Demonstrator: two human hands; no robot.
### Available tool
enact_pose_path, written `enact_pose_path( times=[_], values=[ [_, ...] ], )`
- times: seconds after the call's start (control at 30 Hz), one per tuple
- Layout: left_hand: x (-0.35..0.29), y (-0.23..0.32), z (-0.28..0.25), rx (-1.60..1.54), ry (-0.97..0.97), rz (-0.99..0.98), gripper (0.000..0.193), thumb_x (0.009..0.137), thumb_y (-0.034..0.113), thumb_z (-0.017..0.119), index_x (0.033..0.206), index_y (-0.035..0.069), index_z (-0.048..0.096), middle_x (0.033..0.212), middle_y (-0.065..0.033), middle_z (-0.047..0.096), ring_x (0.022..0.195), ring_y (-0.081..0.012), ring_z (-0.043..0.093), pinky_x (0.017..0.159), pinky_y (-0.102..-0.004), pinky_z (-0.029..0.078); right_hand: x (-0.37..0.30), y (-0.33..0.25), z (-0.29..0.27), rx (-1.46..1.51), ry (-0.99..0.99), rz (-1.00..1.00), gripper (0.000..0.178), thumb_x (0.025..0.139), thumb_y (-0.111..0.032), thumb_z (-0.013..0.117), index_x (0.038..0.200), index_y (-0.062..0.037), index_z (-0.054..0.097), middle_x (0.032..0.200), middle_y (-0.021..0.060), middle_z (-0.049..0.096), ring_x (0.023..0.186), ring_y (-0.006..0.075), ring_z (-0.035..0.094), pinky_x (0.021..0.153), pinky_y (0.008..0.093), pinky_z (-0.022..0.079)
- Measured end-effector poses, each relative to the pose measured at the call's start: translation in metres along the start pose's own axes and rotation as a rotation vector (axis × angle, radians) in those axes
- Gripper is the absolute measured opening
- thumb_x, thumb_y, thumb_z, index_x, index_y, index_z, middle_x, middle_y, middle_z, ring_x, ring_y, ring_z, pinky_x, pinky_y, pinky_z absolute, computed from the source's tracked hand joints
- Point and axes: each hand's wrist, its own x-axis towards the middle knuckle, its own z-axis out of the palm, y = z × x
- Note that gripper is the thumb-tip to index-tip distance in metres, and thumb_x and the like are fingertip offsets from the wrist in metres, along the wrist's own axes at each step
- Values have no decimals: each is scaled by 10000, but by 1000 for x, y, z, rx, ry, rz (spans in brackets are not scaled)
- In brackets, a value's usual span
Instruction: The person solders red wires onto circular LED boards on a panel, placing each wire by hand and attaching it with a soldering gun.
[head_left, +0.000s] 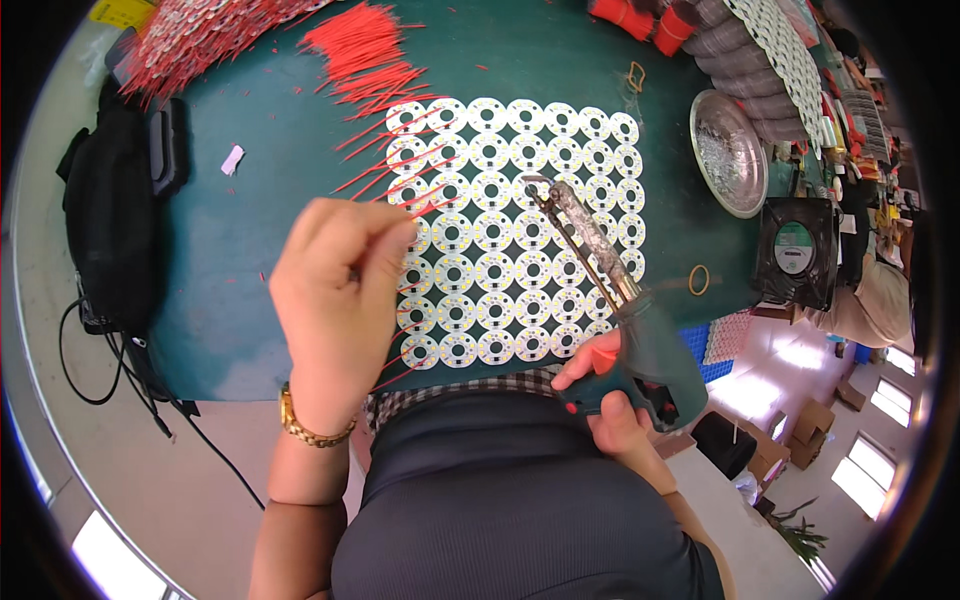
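Observation:
A sheet of round white LED boards [494,231] lies on the green table, its discs in rows with yellow chips around central holes. Thin red wires [367,182] stick out over its left edge. My left hand [340,275], with a gold watch at the wrist, is closed in a pinch at that edge; a red wire [436,207] runs from its fingertips onto the boards. In my right hand [612,400] is a dark green soldering gun [655,350]. Its worn metal barrel slants up and left over the sheet, the tip [537,181] above the third row.
Behind the sheet lies a heap of loose red wires [362,50], with wired boards [205,40] piled at the far left. A metal dish [728,153], a small fan [795,252] and a rubber band [699,280] are on the right. A black bag [115,210] sits left.

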Motion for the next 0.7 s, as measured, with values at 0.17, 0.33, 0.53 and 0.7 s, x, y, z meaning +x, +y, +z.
enact_pose_path(
  times=[0.17,0.33,0.53,0.7],
  values=[
    [-8,-5,16,-45,-50,-139,66,810,-15,722,841,-3,664,775,-27,607,606,-64,479,549,-217,390,-4,16,-9,-44,-89,-22,696,835,-594,655,1119,12,464,899,111,564,791,184,614,667,298,518],
    [-9,-8,16,-6,-77,-144,79,832,1,703,823,-9,626,741,-27,567,588,-64,441,542,-228,384,6,7,-23,-339,-391,-22,626,873,-535,618,1107,31,487,909,103,561,756,181,603,637,280,479],
    [-8,-8,14,31,-161,-206,95,825,48,698,792,34,611,733,-66,572,568,-165,544,531,-295,426,4,10,-19,-303,-299,-68,629,870,-540,617,1116,31,521,854,85,581,728,164,598,624,272,463],
    [-8,-10,14,101,-167,-142,89,843,68,664,803,39,589,744,-87,576,600,-247,557,551,-345,432,5,9,-23,-385,-359,-134,623,877,-513,611,1167,29,516,845,84,585,728,158,590,626,285,460]
  ],
)
